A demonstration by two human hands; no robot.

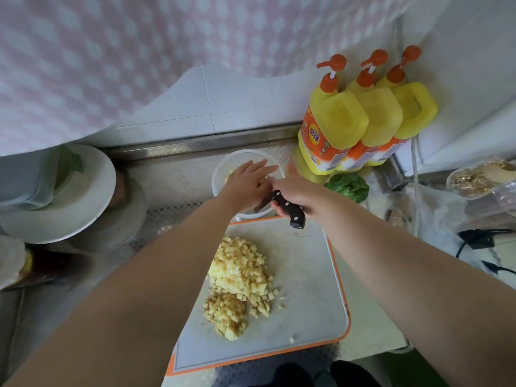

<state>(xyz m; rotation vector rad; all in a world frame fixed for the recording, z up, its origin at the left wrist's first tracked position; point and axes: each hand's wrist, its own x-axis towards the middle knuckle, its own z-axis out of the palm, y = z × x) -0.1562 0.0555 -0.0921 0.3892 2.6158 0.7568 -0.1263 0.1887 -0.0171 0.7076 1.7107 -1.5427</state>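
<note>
Two heaps of diced pieces (240, 280) lie on the cutting board (307, 275), and both your hands are over the clear bowl (222, 170) just beyond its far edge. Your right hand (297, 191) has its fingers wrapped round the black handle of the knife (291, 210). The blade is mostly hidden under your left hand (247, 181), whose fingers lie straight and close together. You seem to be wiping a load off the blade into the bowl. Hold the blade tilted down inside the rim, sweep with flat fingers away from the cutting edge, and keep the bowl close to the board.
</note>
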